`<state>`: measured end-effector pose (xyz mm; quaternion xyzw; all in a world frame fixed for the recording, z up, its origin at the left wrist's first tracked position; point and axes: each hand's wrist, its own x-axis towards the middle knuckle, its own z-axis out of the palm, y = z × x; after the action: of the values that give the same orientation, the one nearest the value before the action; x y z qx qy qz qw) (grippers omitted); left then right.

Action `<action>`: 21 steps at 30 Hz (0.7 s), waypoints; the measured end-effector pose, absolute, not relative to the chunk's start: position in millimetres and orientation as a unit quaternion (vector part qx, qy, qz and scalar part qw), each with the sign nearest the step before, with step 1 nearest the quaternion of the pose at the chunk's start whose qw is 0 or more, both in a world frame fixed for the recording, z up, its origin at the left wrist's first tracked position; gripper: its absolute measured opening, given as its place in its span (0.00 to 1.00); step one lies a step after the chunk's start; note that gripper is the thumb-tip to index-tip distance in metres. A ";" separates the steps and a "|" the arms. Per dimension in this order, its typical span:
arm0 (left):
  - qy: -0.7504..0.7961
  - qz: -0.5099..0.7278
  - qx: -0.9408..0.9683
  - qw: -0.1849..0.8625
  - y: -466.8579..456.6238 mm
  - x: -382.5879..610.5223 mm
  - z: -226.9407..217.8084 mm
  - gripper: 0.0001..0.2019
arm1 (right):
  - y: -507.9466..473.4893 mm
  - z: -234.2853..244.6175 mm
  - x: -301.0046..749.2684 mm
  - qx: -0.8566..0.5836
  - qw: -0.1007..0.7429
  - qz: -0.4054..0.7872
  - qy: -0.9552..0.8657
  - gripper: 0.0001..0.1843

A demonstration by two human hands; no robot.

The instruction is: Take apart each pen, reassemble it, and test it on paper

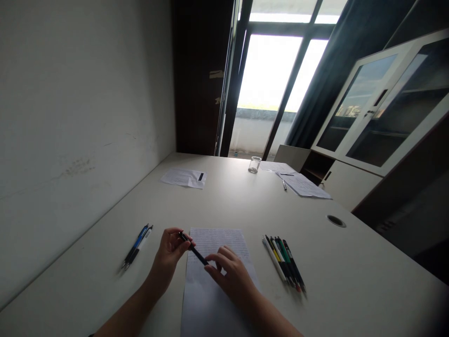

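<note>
A black pen [198,255] is held slantwise between my two hands, above a sheet of paper [217,290] with lines of writing on its upper part. My left hand [171,248] pinches the pen's upper left end. At the lower right end, the thumb and fingertips of my right hand [228,271] close on it. Left of my left hand lie two pens, a blue and black pen [138,241] and a white and black pen [140,247]. To the right of the paper, several pens [283,262] lie side by side in a row.
Toward the far side of the white table [224,206] stand a clear glass [254,164] and a paper sheet [184,178]. Stacked papers [305,184] and a pen [284,185] lie at far right. A round cable hole [336,221] is near the right edge. A wall [84,117] borders the left.
</note>
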<state>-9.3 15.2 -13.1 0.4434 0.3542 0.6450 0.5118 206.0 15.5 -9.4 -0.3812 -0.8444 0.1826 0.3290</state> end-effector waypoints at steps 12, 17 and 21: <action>0.357 0.613 0.454 0.539 6.7 -2.4 -0.1 0.21 | 16.1 -14.4 203.2 -0.408 0.339 0.170 -0.830 0.04; 0.388 0.625 0.456 0.501 13.0 -13.8 -2.6 0.14 | 18.3 -11.7 207.1 -0.455 0.377 0.213 -0.778 0.02; 0.434 0.568 0.550 0.431 17.4 -29.3 -6.2 0.07 | 19.9 -9.2 207.0 -0.452 0.394 0.278 -0.751 0.03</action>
<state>-29.3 17.4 -6.2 0.5502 0.4343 0.5683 0.4311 207.0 19.9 -9.2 -0.4519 -0.7506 0.2782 0.3938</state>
